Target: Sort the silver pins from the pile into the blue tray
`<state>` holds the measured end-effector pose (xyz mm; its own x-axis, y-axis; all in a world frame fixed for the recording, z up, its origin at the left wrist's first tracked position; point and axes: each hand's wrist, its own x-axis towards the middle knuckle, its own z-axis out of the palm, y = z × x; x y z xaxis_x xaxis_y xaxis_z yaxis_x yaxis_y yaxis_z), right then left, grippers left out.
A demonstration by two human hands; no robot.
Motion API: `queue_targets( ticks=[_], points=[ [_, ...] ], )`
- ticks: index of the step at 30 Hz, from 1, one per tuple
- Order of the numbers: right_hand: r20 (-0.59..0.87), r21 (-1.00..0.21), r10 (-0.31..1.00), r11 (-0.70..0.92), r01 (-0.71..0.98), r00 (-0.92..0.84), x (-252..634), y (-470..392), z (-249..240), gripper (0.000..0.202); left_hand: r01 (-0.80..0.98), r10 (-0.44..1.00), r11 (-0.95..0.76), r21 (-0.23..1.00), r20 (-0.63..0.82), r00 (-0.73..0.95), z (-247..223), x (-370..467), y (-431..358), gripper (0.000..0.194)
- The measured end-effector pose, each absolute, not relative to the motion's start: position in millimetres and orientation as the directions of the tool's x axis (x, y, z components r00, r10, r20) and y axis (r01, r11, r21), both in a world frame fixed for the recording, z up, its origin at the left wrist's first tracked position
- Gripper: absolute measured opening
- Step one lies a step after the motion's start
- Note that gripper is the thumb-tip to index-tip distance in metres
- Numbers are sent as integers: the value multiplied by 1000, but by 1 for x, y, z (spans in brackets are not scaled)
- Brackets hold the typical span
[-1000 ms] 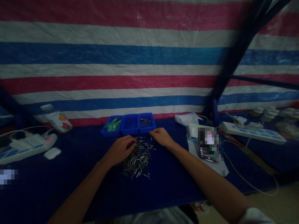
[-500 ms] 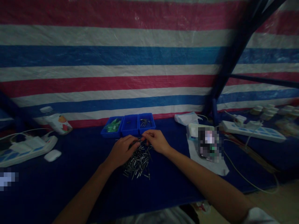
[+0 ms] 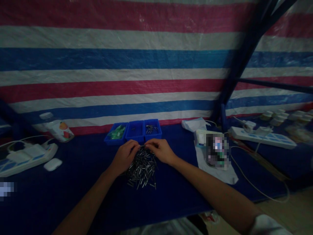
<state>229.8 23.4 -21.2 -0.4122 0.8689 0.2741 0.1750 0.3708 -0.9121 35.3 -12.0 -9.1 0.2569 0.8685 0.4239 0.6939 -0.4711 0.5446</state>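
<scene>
A pile of thin metal pins [image 3: 142, 171] lies on the dark blue table. At its far left edge my left hand [image 3: 126, 156] is closed, thumb and fingers pinched on something too small to make out. Facing it, my right hand [image 3: 161, 150] is pinched too, its fingertips close to the left ones; what they hold is unclear. Behind the hands stand three blue bins: the left bin [image 3: 107, 140] has green packets, the middle bin [image 3: 135, 134] has a tiny piece in it, and the right bin [image 3: 160, 130] holds several pins.
At the left are a bottle [image 3: 58, 130], a power strip [image 3: 29, 159] and a white case [image 3: 53, 164]. At the right, a blurred-out object [image 3: 217, 151] rests on a white cloth [image 3: 228, 176], with another power strip [image 3: 264, 137] and cables beyond.
Both hands have shifted slightly; the left has drawn back leftward from over the pile, and its fingers are now more closely pinched. More of the pile shows between them.
</scene>
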Motion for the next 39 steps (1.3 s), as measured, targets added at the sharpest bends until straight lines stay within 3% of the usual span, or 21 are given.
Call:
queue_targets(
  ticks=[3,6,11,13,16,19,21,24,39],
  points=[
    [232,-942,902,301,146,-365,230,28,-20,24,646,884,-435,627,435,173,-10,35,-13,32],
    [92,-985,948,132,110,-306,233,34,-18,36,607,876,-424,672,475,87,-10,33,-14,41],
    [3,-999,968,-10,-52,-249,238,41,-13,34,643,872,-413,645,484,74,-10,32,-14,42],
    [-4,-999,957,-13,-30,-290,240,42,-12,38,662,871,-423,619,479,109,-9,32,-14,41],
    [94,-948,933,191,256,-348,245,42,-12,37,686,870,-445,576,460,179,-10,33,-14,38],
    [277,-642,846,516,568,-455,251,40,-16,27,712,869,-453,536,442,221,-11,34,-13,33],
    [289,-475,791,607,637,-538,254,38,-19,27,727,868,-457,513,438,236,-12,34,-12,30],
    [250,-399,752,654,643,-610,255,38,-24,29,739,866,-458,494,434,247,-13,34,-12,28],
    [211,-246,621,781,573,-755,253,37,-26,38,750,865,-463,472,426,266,-13,33,-11,26]
  ],
)
